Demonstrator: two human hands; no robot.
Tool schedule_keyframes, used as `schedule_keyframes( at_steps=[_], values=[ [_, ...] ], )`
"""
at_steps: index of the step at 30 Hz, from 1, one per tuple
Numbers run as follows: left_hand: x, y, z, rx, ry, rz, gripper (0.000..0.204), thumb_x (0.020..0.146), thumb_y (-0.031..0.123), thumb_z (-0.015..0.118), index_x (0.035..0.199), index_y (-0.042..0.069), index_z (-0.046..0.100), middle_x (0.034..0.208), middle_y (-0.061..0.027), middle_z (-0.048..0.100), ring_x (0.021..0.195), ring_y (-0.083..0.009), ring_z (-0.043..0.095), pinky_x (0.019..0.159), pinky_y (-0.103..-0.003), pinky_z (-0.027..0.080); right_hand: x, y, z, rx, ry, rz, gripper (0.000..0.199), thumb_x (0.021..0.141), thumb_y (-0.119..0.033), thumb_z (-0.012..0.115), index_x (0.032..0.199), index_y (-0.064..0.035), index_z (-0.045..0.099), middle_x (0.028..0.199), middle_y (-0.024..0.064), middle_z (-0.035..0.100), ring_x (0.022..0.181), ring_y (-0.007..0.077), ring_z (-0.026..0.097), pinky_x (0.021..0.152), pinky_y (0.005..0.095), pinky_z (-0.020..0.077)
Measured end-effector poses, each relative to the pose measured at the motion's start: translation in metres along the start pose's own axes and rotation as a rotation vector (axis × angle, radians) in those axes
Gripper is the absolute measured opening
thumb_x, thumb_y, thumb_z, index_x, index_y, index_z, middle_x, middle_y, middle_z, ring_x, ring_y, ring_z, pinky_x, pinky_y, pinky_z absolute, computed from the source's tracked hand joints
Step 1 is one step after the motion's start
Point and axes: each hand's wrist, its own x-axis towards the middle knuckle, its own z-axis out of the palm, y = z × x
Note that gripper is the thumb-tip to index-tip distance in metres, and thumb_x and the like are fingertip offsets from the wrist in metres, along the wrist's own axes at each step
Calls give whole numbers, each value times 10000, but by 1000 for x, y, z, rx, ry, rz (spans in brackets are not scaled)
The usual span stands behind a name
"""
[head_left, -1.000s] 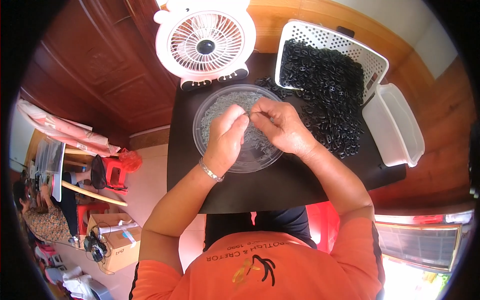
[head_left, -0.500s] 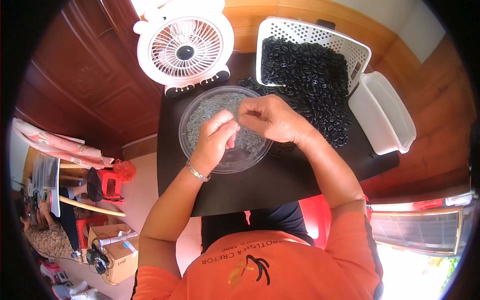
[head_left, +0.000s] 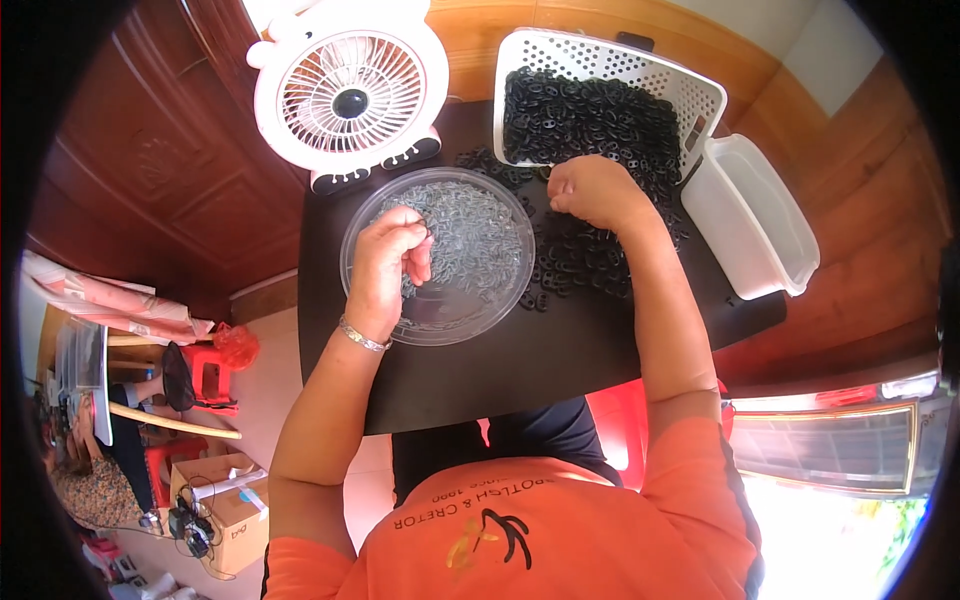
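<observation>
My left hand is over the left part of a round clear plastic tray, its thumb and fingers pinched together. A small dark piece shows at those fingertips. Many small pale, translucent pieces are spread in the tray. To the right, my right hand hangs over loose black oval pieces with holes, close to the front of a white basket. Its fingers are closed, and whatever they may hold is hidden. More of the black pieces fill the basket and spill out of its front.
A white fan stands at the back left of the dark table. An oblong white bin leans beside the basket at the right. Beyond the table at the left are a cardboard box, red stools and another person.
My hands were together over the tray and are now apart. The right one has moved right to the black pieces by the basket; the left stays over the tray. The view has shifted slightly.
</observation>
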Motion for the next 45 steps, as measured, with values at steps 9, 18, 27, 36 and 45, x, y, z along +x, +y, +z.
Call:
schedule_keyframes(
  at_steps=[9,18,27,36,45],
  values=[
    [1,-2,-1,0,-24,-7,156,852,142,522,742,43,570,591,-18,545,480,-99,504,462,-220,378,11,7,15,53,77,17,187,734,-207,695,899,-123,717,888,113,697,871,312,658,790,414,516],
    [-1,2,-2,53,-44,-47,147,866,141,502,762,46,545,619,-17,529,510,-112,513,486,-233,386,19,-1,41,84,126,-195,242,792,-195,667,1021,-124,701,1039,114,635,987,306,617,875,396,490],
    [0,-1,-2,80,-49,-45,152,858,137,509,749,42,553,609,-22,535,499,-115,515,476,-233,390,20,-6,37,-4,84,-108,170,766,-208,662,884,-89,692,935,124,661,921,315,633,821,414,500],
    [2,-3,-4,79,-51,-60,146,855,147,512,758,46,554,615,-30,550,502,-123,525,483,-238,403,18,4,32,246,116,-39,180,745,-115,682,914,-55,664,842,118,680,830,267,657,762,366,509],
    [-2,-2,-2,-116,-144,9,172,863,188,517,801,33,557,740,-106,629,595,-167,591,559,-268,456,3,-53,24,1097,-99,-221,234,828,15,679,1050,16,605,957,34,637,881,91,601,814,234,492]
  ],
)
